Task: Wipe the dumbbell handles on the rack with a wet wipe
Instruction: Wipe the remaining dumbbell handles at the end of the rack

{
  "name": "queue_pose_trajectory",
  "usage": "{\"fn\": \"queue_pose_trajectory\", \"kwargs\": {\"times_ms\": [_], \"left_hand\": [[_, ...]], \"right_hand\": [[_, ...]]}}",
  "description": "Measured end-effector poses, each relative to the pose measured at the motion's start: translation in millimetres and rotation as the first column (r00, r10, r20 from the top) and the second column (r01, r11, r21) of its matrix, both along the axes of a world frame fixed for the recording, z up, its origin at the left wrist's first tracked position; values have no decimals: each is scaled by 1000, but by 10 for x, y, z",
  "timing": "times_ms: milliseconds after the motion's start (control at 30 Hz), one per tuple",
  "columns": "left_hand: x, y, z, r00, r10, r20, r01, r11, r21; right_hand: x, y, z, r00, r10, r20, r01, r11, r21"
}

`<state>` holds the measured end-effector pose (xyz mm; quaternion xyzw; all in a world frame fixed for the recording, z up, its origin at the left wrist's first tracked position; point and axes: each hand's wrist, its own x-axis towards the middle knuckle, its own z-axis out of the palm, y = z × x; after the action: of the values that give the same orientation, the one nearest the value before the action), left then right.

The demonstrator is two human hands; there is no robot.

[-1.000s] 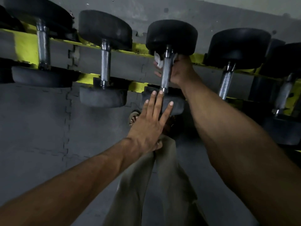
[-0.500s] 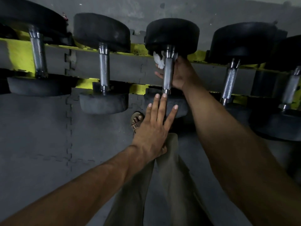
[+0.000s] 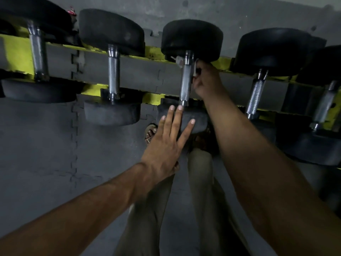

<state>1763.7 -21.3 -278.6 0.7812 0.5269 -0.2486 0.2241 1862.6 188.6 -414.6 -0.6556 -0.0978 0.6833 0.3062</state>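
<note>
left hand (image 3: 166, 145): my fingers lie straight and spread, flat on the near head (image 3: 197, 122) of the middle dumbbell (image 3: 191, 37).
right hand (image 3: 206, 84): curled behind the handle (image 3: 185, 84) at its far end, clamping the wet wipe (image 3: 178, 60) against it.
wet wipe: white, bunched round the handle just under the far head.
rack (image 3: 16, 52): yellow rails carrying dumbbells side by side.

I am in a gym: black rubber-headed dumbbells (image 3: 110, 32) with knurled steel handles (image 3: 113, 74) lie in a row on a yellow rack (image 3: 16, 52), left and right of my fingers (image 3: 177, 118), and grey interlocking mats (image 3: 36, 145) cover the floor beneath them.
</note>
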Motion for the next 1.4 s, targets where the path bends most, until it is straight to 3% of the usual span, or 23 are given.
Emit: {"fn": "queue_pose_trajectory", "kwargs": {"times_ms": [167,333,567,700,867,1033,1267,1333,1400], "left_hand": [[23,6,14,999,30,12,-30,1000,2],[48,-3,7,999,54,5,-54,998,-14],[61,21,31,997,80,5,-80,996,-45],[67,16,33,996,84,6,-84,996,-40],[67,19,48,997,72,1,-72,996,-48],[57,31,61,998,61,2,-61,997,-46],[57,-1,32,996,86,17,-85,996,-33],[71,4,38,997,82,9,-82,996,-27],[76,13,49,996,85,2,-84,996,-29]], "right_hand": [[23,-10,74,999,-34,26,36,997,-65],[155,12,190,970,238,-50,-242,962,-126],[35,18,256,939,312,-141,-335,922,-195],[43,21,147,951,128,-283,-172,975,-137],[15,-126,154,856,-131,-500,64,987,-149],[23,-301,153,915,-146,-377,165,986,19],[-162,-2,296,955,-49,-292,16,993,-115],[-147,-131,321,987,-70,-147,65,997,-41],[-58,-294,319,983,5,182,-40,982,187]]}}
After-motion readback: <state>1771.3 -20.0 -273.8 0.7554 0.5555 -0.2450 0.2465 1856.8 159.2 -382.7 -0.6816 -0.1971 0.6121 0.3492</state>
